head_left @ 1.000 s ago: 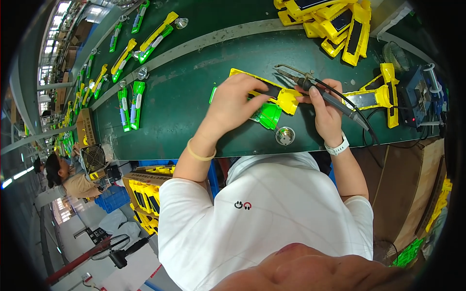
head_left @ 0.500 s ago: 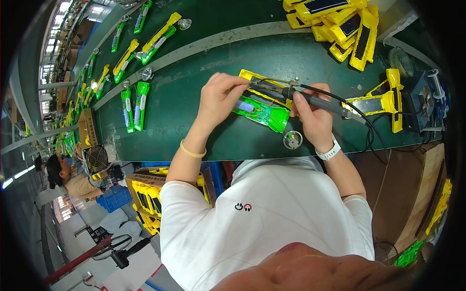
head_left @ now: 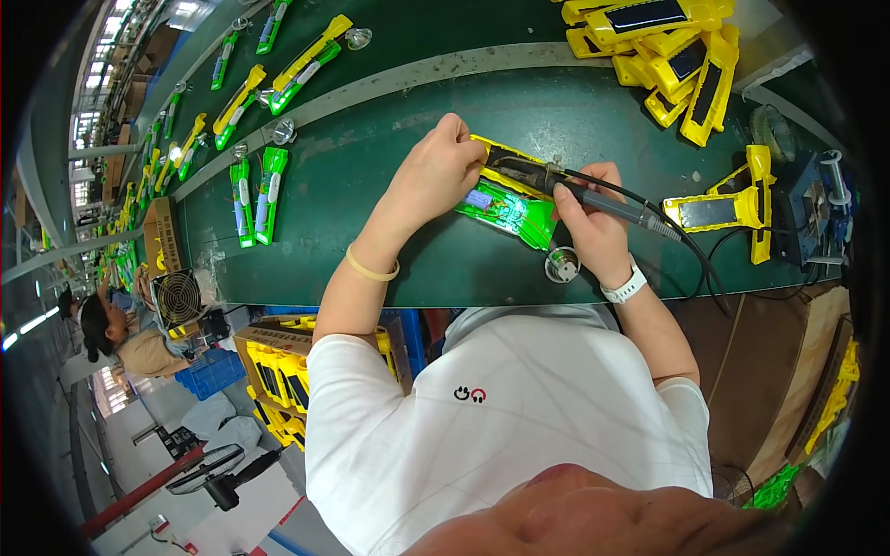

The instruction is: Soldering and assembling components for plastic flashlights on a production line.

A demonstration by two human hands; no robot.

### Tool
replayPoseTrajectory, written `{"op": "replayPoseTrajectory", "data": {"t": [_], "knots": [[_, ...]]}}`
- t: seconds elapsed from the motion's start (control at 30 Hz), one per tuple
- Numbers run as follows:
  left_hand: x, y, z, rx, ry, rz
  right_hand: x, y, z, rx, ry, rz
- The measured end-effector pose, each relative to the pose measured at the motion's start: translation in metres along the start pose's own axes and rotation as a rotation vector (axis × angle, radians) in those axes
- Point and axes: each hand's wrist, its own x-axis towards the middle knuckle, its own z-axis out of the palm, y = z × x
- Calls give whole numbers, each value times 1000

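Note:
My right hand (head_left: pixel 598 227) is closed around the dark handle of a soldering iron (head_left: pixel 616 206), which points left over the work. A green flashlight housing (head_left: pixel 536 230) lies open beneath it, with a purple battery cell (head_left: pixel 478 199) and a brightly glowing circuit board (head_left: pixel 510 212) inside. Just behind it is a yellow cover (head_left: pixel 480 141), partly hidden by the iron. At their left end my left hand (head_left: pixel 438 169) has its fingers curled closed; what they hold is hidden. A round silver lamp head (head_left: pixel 562 265) sits by the housing's right end.
More yellow covers (head_left: pixel 714 83) are piled at the far right. A solder spool (head_left: pixel 838 190) stands near a dark blue box (head_left: pixel 799 204). Green housings (head_left: pixel 267 199) lie to the left. Cables trail off the iron to the right. Another person (head_left: pixel 139 343) sits at the left.
The circuit board now glows bright green-white. My left hand has turned, its fingers curling more tightly at the cover's left end. The iron has tilted slightly and stays in my right hand.

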Motion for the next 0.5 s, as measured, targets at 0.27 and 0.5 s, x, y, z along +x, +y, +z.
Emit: {"op": "replayPoseTrajectory", "data": {"t": [0.27,0.5], "knots": [[4,4,3,29,-6,-32,0,-4,-2,75,5,-12],[3,5,6,23,15,-46,-34,-19,-70,-144,348,-346]]}}
